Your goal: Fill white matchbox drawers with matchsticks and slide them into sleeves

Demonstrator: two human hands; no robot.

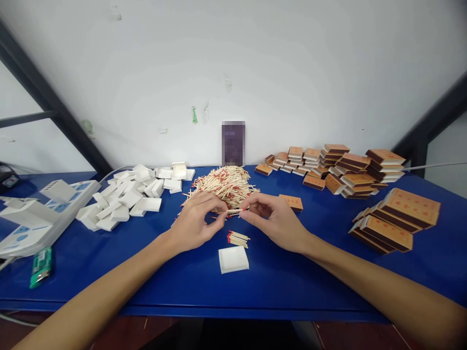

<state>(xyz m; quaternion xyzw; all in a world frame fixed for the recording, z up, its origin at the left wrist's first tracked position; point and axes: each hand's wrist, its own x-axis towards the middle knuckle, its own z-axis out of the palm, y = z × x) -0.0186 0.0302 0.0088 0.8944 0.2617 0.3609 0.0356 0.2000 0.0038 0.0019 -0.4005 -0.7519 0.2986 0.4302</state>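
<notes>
My left hand (197, 218) and my right hand (275, 223) meet in front of a large heap of red-tipped matches (226, 184). Between their fingertips a few matches (233, 211) lie crosswise, with thumb and forefinger of each hand closed on an end; how many is too small to tell. Just below, a small row of matches (238, 239) rests on the blue table, heads to the left. Nearer to me lies a shallow white matchbox tray (234, 259), open side up. A single orange matchbox (292, 202) sits behind my right hand, partly hidden by it.
White matchbox trays (127, 194) are piled at the left, beside a white power strip (65, 209) and a green packet (41, 266). Orange matchboxes (353, 170) stand stacked at the back right, with more (397, 216) nearer. The blue table (292, 287) meets a white wall.
</notes>
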